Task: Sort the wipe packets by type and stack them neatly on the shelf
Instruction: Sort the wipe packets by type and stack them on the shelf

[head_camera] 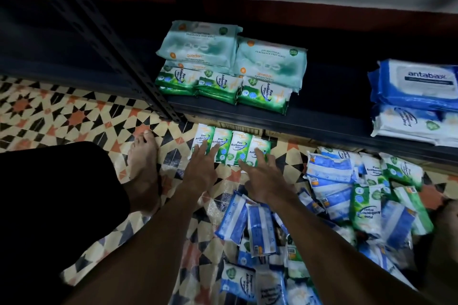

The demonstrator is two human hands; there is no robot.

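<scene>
Four green pine packets (239, 146) lie side by side on the tiled floor (74, 111), just in front of the shelf (322, 121). The left hand (201, 168) and right hand (264, 181) both rest straight, spread fingers on them, gripping nothing. On the shelf sit stacked green packets (223, 86), teal packs (270, 62) and blue packs (418, 84). A loose pile (347, 205) sprawls at right.

glossy plastic packets (229, 147), metal shelf (272, 116).
</scene>
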